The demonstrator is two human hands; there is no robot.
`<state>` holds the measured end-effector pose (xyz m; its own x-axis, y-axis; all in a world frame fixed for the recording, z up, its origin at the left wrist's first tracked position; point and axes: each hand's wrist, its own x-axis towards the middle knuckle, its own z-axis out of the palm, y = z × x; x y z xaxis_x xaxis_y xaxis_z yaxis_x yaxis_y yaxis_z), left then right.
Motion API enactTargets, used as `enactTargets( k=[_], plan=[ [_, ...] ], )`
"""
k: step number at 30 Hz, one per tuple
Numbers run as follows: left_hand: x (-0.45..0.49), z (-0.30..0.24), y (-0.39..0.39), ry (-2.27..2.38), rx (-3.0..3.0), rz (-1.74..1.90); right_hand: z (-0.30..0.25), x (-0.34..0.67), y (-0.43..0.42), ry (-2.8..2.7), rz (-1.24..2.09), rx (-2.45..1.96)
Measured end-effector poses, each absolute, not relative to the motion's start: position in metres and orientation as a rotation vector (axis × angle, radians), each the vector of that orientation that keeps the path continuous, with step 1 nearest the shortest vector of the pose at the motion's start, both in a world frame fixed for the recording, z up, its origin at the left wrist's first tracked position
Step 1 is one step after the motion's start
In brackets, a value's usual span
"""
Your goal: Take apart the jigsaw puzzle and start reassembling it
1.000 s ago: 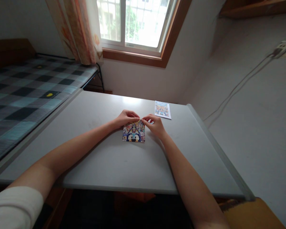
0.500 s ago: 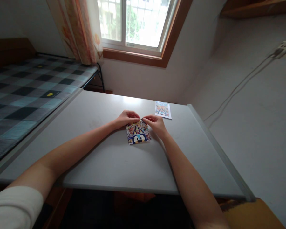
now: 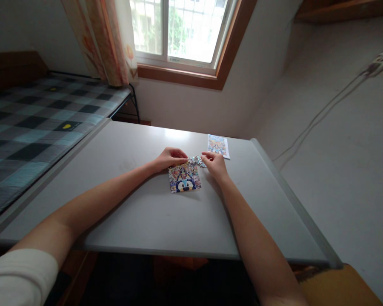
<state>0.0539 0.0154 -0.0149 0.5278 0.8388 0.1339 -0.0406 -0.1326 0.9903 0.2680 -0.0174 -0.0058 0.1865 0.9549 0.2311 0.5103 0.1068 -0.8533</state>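
Note:
A partly assembled jigsaw puzzle (image 3: 185,178) lies flat on the grey table, showing a blue dog-like cartoon face against a busy colourful pattern. At its upper edge is my left hand (image 3: 171,157), thumb and fingers pinched together; whatever lies between the tips is too small to make out. Small loose jigsaw pieces (image 3: 196,160) lie in a cluster just beyond the puzzle's top right corner. My right hand (image 3: 215,163) is at the right side of this cluster, its thumb and index finger closed at the pieces. Its fingertips partly hide what they pinch.
Behind my right hand, a printed picture sheet (image 3: 218,145) with the same cartoon lies near the table's far edge. The table (image 3: 140,208) meets a bed with a checked cover (image 3: 60,110) on the left. A cable (image 3: 319,112) hangs along the right wall.
My right hand has moved right, away from my left hand and the puzzle's top edge, uncovering the loose pieces. My left hand has barely moved. The puzzle has shifted very slightly.

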Motion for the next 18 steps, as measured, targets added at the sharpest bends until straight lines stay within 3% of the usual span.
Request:
enactTargets(
  k=[8,18],
  plan=[
    [0.052,-0.017,0.017,0.704,1.490,0.869,0.004,0.256,-0.029,-1.644,0.958,-1.310],
    [0.054,-0.016,0.018,0.705,1.541,0.785,0.000,0.252,-0.028,-1.494,1.070,-1.265]
  ],
)
